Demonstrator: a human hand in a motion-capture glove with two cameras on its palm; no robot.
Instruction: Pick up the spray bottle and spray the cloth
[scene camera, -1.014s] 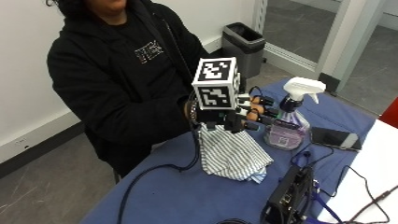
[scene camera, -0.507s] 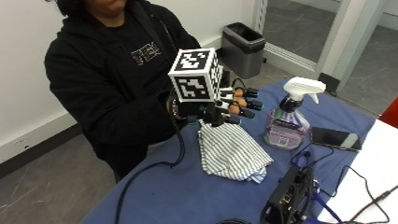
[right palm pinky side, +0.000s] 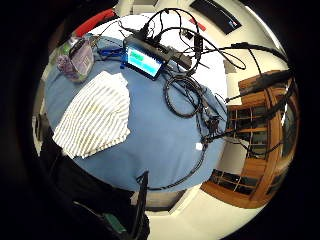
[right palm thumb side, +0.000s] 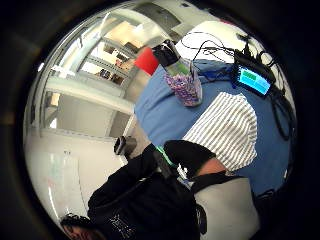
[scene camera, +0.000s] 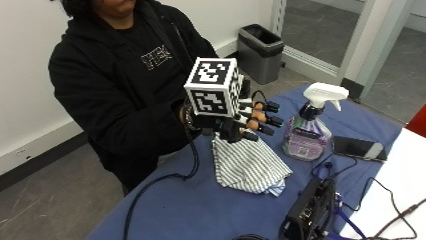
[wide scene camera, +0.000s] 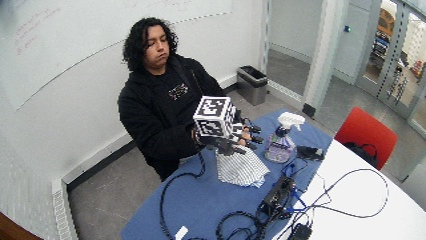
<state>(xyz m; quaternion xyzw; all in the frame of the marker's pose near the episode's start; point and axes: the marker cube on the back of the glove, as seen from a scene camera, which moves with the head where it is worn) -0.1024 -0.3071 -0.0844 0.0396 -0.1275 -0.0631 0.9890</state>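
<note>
One clear plastic spray bottle (scene camera: 307, 127) with purple liquid stands near the blue counter's (scene camera: 200, 210) far edge, just beside the striped cloth (scene camera: 249, 164). My gloved hand (scene camera: 243, 122) hovers empty, fingers relaxed. I'd grip its narrow neck; it's probably rigid, slick, lightish.

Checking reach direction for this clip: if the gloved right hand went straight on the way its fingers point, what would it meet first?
Probably the spray bottle: the right hand hangs above the striped cloth, fingers aimed at the bottle, nothing visible between. Depth is uncertain.

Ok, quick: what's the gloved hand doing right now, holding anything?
Right hand: open, fingers extended, holding nothing, raised above the cloth. Bottle untouched on the table.
</note>
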